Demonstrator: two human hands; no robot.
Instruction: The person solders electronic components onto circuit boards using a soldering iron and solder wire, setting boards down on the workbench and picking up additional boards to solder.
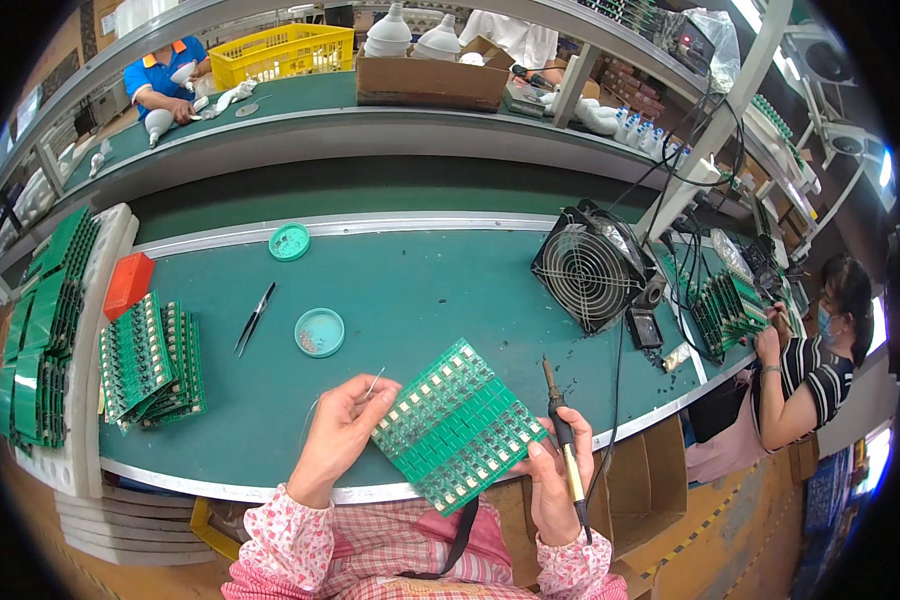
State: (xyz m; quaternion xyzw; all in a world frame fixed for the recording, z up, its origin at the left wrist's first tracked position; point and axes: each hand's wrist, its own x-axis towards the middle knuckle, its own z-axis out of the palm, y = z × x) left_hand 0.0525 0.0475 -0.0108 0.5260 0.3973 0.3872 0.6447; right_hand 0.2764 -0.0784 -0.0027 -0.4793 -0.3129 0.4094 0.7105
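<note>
A green circuit board panel [457, 426] with rows of small parts is tilted between my hands, above the table's near edge. My left hand [345, 425] is closed on a thin solder wire [374, 382], its fingertips at the panel's left corner. In my right hand [555, 470] is a soldering iron [562, 430], its tip pointing up and away from me. The fingers of that hand also touch the panel's right corner. Tweezers [255, 319] lie on the green table [410, 290], left of a small round dish [319, 332] with tiny parts in it.
Circuit board panels [150, 362] are stacked at the left, beside a red box [128, 284] and a white foam tray [98, 330]. A second dish [289, 242] sits farther back. A fan [588, 270] and cables stand at the right. A co-worker [810, 350] sits at the far right.
</note>
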